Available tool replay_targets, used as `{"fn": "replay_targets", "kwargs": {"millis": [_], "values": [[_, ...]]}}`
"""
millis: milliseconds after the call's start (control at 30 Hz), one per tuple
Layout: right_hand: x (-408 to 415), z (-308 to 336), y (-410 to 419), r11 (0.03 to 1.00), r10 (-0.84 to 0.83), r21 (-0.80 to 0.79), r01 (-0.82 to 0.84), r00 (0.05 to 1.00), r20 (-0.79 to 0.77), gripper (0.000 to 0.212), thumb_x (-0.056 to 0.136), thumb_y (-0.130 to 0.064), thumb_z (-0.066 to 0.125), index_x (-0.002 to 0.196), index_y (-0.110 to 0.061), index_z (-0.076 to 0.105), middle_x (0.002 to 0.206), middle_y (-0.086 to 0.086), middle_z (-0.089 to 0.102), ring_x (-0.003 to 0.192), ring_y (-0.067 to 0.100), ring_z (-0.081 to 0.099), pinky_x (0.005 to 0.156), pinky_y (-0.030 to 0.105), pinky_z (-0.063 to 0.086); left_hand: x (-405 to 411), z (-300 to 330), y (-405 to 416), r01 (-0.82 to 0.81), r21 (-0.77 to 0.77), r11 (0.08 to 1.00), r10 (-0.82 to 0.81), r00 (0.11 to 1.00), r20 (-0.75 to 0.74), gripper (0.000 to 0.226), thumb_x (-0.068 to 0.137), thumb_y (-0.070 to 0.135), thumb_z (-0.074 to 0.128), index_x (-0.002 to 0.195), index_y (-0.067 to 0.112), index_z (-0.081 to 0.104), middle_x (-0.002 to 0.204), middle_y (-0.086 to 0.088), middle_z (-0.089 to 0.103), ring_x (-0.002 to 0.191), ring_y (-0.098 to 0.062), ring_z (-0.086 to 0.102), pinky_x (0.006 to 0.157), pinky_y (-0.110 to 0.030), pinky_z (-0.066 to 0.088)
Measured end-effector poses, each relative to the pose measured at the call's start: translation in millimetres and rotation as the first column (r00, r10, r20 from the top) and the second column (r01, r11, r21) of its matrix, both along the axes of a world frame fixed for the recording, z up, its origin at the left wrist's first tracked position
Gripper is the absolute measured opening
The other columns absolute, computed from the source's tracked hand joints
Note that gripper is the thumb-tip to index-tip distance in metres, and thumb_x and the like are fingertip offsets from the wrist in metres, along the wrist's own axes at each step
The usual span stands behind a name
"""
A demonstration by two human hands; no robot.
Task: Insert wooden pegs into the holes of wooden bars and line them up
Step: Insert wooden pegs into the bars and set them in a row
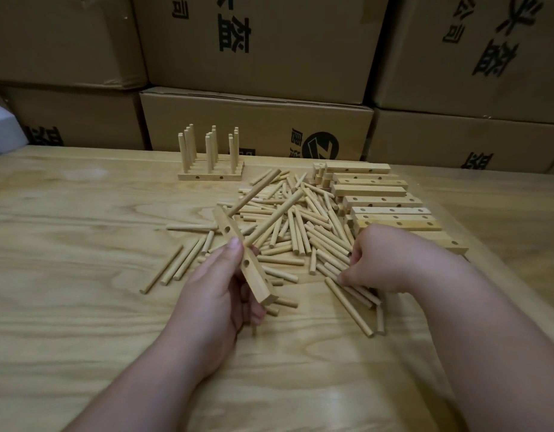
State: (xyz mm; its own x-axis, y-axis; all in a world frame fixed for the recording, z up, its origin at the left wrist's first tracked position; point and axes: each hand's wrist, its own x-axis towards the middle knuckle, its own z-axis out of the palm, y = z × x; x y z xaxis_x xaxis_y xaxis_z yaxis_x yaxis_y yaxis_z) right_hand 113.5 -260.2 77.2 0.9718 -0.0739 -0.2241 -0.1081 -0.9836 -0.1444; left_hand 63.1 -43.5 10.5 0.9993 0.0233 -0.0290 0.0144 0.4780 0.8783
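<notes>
The left hand [221, 285] grips a wooden bar [243, 258] bearing two pegs [271, 221], while the right hand [381, 260], at three o'clock, pinches loose pegs [347, 289] on the table [82, 229].

A pale wooden bar [243, 260] is held tilted, two pegs [271, 221] slanting from its holes. Loose pegs [296, 232] lie heaped mid-table, unfilled bars [381, 202] rowed to their right, finished pegged bars [211, 174] lined up behind.

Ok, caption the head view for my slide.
Left hand holds a two-pegged bar; right hand picks a peg.
</notes>
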Motion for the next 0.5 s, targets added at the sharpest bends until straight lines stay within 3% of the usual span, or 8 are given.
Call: {"fn": "replay_targets", "kwargs": {"millis": [200, 333, 500], "values": [[-0.9, -4.2, 7.4, 1.0, 0.017, -0.014, -0.016, 0.999, 0.049, 0.01, 0.074, -0.035, 0.072, 0.079, -0.026, 0.071, 0.076, -0.002, 0.071, 0.072, 0.018, 0.069, 0.068, 0.039, 0.064, -1.9, 3.1, -0.3, 0.026, 0.021, 0.999, -0.026, 1.0, 0.006, 0.03, 0.082, 0.05, 0.058, 0.077, 0.025, 0.074, 0.056, -0.006, 0.056, 0.042, -0.018, 0.047, 0.04, -0.025, 0.039], [-0.9, -6.0, 8.1, 1.0, 0.011, 0.015, -0.011, 0.999, 0.045, 0.011, 0.072, -0.035, 0.073, 0.078, -0.026, 0.07, 0.076, -0.003, 0.07, 0.071, 0.017, 0.068, 0.065, 0.036, 0.063, -2.2, 2.7, 0.5, 0.074, 0.04, 0.996, -0.075, 0.997, 0.021, 0.035, 0.083, 0.047, 0.058, 0.095, 0.015, 0.066, 0.059, -0.009, 0.062, 0.043, -0.019, 0.054, 0.04, -0.026, 0.044], [-1.9, -3.7, 3.9, 0.998, 0.045, 0.034, -0.046, 0.999, 0.018, 0.014, 0.077, -0.036, 0.07, 0.081, -0.023, 0.073, 0.08, 0.004, 0.073, 0.072, 0.018, 0.069, 0.069, 0.043, 0.065, -2.6, 4.3, -0.8, 0.144, 0.052, 0.988, -0.146, 0.989, 0.038, 0.049, 0.071, 0.047, 0.067, 0.104, 0.011, 0.063, 0.083, -0.016, 0.074, 0.064, -0.024, 0.071, 0.046, -0.029, 0.056]]}}
